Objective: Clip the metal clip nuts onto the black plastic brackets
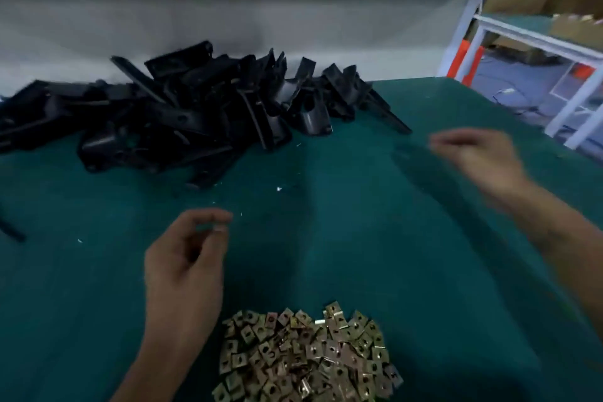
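A heap of black plastic brackets (182,114) lies at the back left of the green table, against the white wall. A pile of brass-coloured metal clip nuts (306,356) sits at the near edge in the middle. My left hand (186,261) hovers just left of and above the nut pile, with thumb and forefinger curled into a pinch. Motion blur hides whether a small nut sits between them. My right hand (473,157) is blurred at the right, raised over the mat with its fingers loosely spread toward the left and nothing in it.
The green mat (359,222) covers the table, with tiny white specks scattered on it. One black bracket piece (13,232) lies alone at the far left edge. White frame legs (463,29) and orange parts stand beyond the table's right edge.
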A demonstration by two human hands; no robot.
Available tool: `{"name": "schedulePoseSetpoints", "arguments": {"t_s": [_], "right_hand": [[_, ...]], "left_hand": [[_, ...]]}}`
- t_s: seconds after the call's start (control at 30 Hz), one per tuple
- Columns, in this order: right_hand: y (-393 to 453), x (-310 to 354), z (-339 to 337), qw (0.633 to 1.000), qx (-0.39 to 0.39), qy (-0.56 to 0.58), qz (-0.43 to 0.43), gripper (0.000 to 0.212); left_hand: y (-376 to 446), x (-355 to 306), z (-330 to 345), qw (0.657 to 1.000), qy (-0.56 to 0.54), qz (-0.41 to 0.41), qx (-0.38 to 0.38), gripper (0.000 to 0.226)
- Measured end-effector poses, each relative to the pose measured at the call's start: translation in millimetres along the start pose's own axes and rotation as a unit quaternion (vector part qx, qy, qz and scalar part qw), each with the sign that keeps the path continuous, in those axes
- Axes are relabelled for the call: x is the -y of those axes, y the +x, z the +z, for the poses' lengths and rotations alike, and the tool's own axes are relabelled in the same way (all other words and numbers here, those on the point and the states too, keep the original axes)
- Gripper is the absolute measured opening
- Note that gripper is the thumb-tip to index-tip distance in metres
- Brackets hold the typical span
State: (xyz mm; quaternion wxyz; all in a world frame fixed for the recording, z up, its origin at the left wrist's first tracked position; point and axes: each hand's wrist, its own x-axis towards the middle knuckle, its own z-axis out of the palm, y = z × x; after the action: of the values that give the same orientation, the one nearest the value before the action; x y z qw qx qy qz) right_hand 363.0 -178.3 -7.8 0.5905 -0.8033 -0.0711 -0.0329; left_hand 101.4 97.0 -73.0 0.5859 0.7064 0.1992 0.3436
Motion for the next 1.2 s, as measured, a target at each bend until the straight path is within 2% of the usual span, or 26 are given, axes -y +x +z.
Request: {"name": "schedulePoseSetpoints", "arguments": {"t_s": [0.1, 0.13, 0.17, 0.2, 0.27, 0.3, 0.37, 0.43, 0.53, 0.57, 0.63, 0.73, 0.8, 0.83, 0.87, 0.9, 0.93, 1.0, 1.07, 1.1, 1.13, 1.2], "right_hand": [[63.1, -0.7, 85.0, 0.994, -0.059, 0.055, 0.076, 0.008], [79.8, -2.5, 103.5, 0.994, -0.07, 0.006, 0.086, 0.012], [96.8, -10.3, 114.8, 0.989, -0.077, -0.112, 0.062, 0.021], [108.4, -16.8, 120.3, 0.963, -0.077, -0.255, 0.038, 0.031], [124.7, -33.3, 123.3, 0.875, -0.09, -0.476, -0.007, 0.05], [132.2, -41.4, 123.4, 0.851, -0.1, -0.516, -0.025, 0.058], [144.5, -50.3, 118.2, 0.844, -0.093, -0.528, -0.02, 0.064], [153.0, -50.9, 105.3, 0.834, -0.06, -0.548, -0.009, 0.055], [153.5, -40.4, 85.5, 0.765, -0.026, -0.64, -0.067, 0.029], [149.3, -34.7, 81.0, 0.755, -0.02, -0.65, -0.084, 0.026], [140.0, -24.7, 72.4, 0.781, -0.026, -0.617, -0.089, 0.026], [116.9, -3.7, 63.7, 0.881, -0.038, -0.457, -0.117, 0.02], [92.0, 19.0, 67.2, 0.973, -0.053, -0.206, -0.091, 0.022], [77.4, 30.1, 70.4, 0.997, -0.046, -0.044, -0.048, 0.022], [60.5, 39.4, 75.1, 0.995, -0.016, 0.099, -0.001, 0.02], [41.7, 46.4, 80.8, 0.976, 0.03, 0.213, 0.046, 0.018], [21.3, 52.2, 87.2, 0.947, 0.085, 0.297, 0.089, 0.014], [-19.9, 59.4, 99.6, 0.883, 0.201, 0.395, 0.158, 0.004], [-61.6, 61.7, 113.0, 0.832, 0.317, 0.417, 0.186, 0.011], [-80.0, 60.9, 120.1, 0.827, 0.366, 0.388, 0.176, 0.013], [-95.4, 59.9, 127.6, 0.837, 0.4, 0.338, 0.157, 0.014], [-117.6, 59.3, 142.5, 0.868, 0.416, 0.248, 0.11, 0.017]], "left_hand": [[1.1, -3.2, 5.5, 0.996, 0.077, 0.02, 0.052, 0.023], [1.1, -2.8, 6.1, 0.996, 0.072, 0.013, 0.047, 0.025], [2.5, -0.9, 4.8, 0.998, 0.056, -0.009, 0.042, 0.026], [4.3, 2.4, 3.9, 0.999, 0.028, -0.03, 0.026, 0.028], [6.9, 6.7, 3.8, 0.998, -0.014, -0.059, -0.001, 0.029], [7.0, 5.7, 3.7, 0.998, -0.02, -0.063, -0.005, 0.028], [7.2, 2.8, 5.5, 0.998, -0.017, -0.056, -0.003, 0.025], [5.8, 1.1, 7.6, 0.999, 0.004, -0.041, -0.003, 0.022], [5.9, -1.7, 9.4, 0.999, 0.027, -0.029, -0.004, 0.026], [6.0, -1.9, 9.9, 0.999, 0.029, -0.03, -0.004, 0.027], [6.1, -1.3, 10.1, 0.999, 0.021, -0.038, -0.003, 0.029], [5.3, -1.6, 8.9, 0.999, -0.001, -0.046, 0.005, 0.03], [4.4, -1.9, 6.6, 0.999, -0.014, -0.04, 0.005, 0.029], [4.0, -2.0, 5.5, 0.999, -0.028, -0.034, 0.007, 0.026], [3.8, -1.2, 3.8, 0.998, -0.051, -0.028, 0.009, 0.02], [3.4, -0.7, 2.1, 0.997, -0.078, -0.024, 0.014, 0.014], [2.9, -0.4, 0.3, 0.994, -0.104, -0.023, 0.022, 0.015], [1.7, -0.3, -1.7, 0.988, -0.147, -0.023, 0.052, 0.027], [0.9, -5.2, -1.8, 0.985, -0.154, -0.007, 0.082, 0.03], [-0.1, -7.4, -1.9, 0.985, -0.149, 0.007, 0.088, 0.029], [-0.7, -8.8, -2.4, 0.985, -0.143, 0.016, 0.09, 0.026], [0.5, -11.4, -2.7, 0.984, -0.145, 0.013, 0.103, 0.025]]}}
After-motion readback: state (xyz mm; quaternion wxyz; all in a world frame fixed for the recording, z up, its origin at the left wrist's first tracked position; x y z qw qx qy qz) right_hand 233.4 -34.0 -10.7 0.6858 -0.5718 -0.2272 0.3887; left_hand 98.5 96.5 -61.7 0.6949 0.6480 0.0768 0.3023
